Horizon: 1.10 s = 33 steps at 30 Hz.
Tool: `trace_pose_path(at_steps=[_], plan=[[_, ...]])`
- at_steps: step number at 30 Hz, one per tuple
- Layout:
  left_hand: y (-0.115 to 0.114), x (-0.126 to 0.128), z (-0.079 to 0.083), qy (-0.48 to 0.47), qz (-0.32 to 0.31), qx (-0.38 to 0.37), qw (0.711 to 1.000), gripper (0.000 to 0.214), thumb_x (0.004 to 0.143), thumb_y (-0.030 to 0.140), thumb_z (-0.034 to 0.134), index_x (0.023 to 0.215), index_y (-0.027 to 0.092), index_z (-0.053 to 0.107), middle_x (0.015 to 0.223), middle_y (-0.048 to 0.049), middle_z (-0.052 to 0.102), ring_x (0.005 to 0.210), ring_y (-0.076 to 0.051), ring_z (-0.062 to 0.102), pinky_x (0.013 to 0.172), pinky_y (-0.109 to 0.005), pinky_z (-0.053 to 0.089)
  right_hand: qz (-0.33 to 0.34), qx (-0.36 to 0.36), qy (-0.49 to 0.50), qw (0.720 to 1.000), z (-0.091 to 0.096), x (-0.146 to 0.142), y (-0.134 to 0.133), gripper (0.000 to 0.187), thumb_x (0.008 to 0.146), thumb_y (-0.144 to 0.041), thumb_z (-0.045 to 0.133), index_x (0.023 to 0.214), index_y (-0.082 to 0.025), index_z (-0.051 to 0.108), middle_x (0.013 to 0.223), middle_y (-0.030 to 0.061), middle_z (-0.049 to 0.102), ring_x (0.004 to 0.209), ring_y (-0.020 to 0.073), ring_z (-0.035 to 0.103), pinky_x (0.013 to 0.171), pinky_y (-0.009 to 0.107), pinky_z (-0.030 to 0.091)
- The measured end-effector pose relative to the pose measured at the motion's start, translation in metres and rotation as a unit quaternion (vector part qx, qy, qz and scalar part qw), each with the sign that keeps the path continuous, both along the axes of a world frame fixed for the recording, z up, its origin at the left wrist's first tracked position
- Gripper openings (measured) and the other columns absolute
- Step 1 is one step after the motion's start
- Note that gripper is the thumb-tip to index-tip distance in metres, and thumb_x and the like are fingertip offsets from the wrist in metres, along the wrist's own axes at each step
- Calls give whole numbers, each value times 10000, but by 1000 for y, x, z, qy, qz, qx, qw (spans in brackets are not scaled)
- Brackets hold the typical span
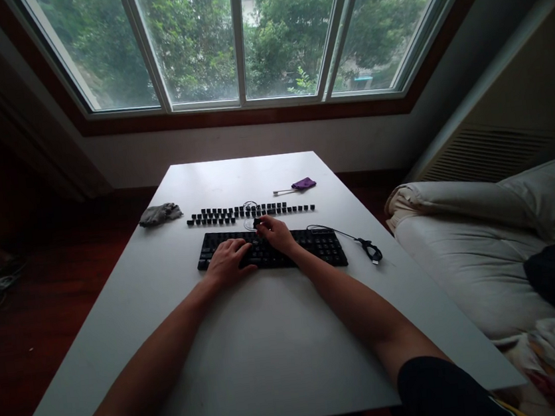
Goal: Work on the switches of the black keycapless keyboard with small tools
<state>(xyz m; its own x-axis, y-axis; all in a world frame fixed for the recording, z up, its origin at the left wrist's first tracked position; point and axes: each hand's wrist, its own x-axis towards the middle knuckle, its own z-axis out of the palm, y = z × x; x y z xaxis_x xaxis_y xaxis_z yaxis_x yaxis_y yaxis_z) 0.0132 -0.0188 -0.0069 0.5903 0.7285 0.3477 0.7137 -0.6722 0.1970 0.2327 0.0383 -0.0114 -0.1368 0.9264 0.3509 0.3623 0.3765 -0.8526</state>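
**Keyboard under both hands at mid-table**

Keyboard (pixel 312 244), black and low, lies across the middle of the white table (pixel 254 357), with its long side facing the person.

Taking the keyboard as the centre of the dial, a crumpled grey cloth (pixel 159 214) sits at ten o'clock, near the table's left edge.

The left hand (pixel 228 260) lies flat on the left half of the keyboard. Its palm is down and its fingers are loosely spread, gripping nothing.

At twelve o'clock, just beyond the keyboard, loose black keycaps (pixel 218 215) stand in two rows running left to right.

The right hand (pixel 275 233) rests at the keyboard's far edge, just right of the left hand. Its fingertips are pinched narrow on a small dark piece (pixel 257 223), which is too small to identify for certain. A thin wire loop lies close by among the keycaps.

At one o'clock lies a purple cloth (pixel 303 183), with a slim tool touching its left side.

A black cable (pixel 340 232) leaves the keyboard's far right corner and ends in a plug (pixel 373 252) at four o'clock on the table.

Off the table at three o'clock lies pale bedding (pixel 462 247).
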Motion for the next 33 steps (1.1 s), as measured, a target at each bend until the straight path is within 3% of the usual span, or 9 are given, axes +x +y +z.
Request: trace_pose_path(at_steps=[8,12,19,25,30,33], plan=[[-2,2,0,0,9,2,1000,589,825,530,689,1334,258,575,1315,-120,579,1210,-334,517,1035,-511,412,29,-1,-30,999,-1,-1,0,246,899,-387,572,1071,-240,669,731,-7,716,659,176,646,668,286,468],[-2,2,0,3,9,1,1000,584,831,536,678,1333,258,572,1318,-118,579,1216,-336,518,1039,-509,406,56,51,-94,993,3,-1,-8,219,889,-359,589,1050,-239,679,734,-11,691,620,156,585,653,271,435],[-3,2,1,1,12,-2,1000,586,821,539,686,1332,276,571,1324,-112,578,1221,-342,514,1048,-518,398,37,114,-195,973,12,-1,-24,89,883,-303,588,910,-240,645,767,14,658,688,173,569,670,259,396],[-2,1,3,-2,11,-8,1000,579,820,535,687,1325,275,576,1299,-109,587,1195,-335,523,1043,-512,400,19,101,-163,981,6,0,-22,146,916,-350,578,1009,-266,652,826,25,699,751,207,629,705,281,420],[-3,1,3,-9,13,-13,1000,576,813,521,699,1325,290,576,1276,-101,597,1177,-328,531,1040,-510,397,19,79,-136,987,5,0,-21,143,893,-375,601,969,-266,653,816,8,705,739,201,634,714,288,452],[-2,0,3,-11,10,-10,1000,573,816,523,698,1321,280,577,1273,-101,599,1172,-322,532,1037,-503,400,23,53,-63,996,7,-2,-19,172,887,-415,595,942,-257,632,789,4,698,709,191,631,705,296,479]])
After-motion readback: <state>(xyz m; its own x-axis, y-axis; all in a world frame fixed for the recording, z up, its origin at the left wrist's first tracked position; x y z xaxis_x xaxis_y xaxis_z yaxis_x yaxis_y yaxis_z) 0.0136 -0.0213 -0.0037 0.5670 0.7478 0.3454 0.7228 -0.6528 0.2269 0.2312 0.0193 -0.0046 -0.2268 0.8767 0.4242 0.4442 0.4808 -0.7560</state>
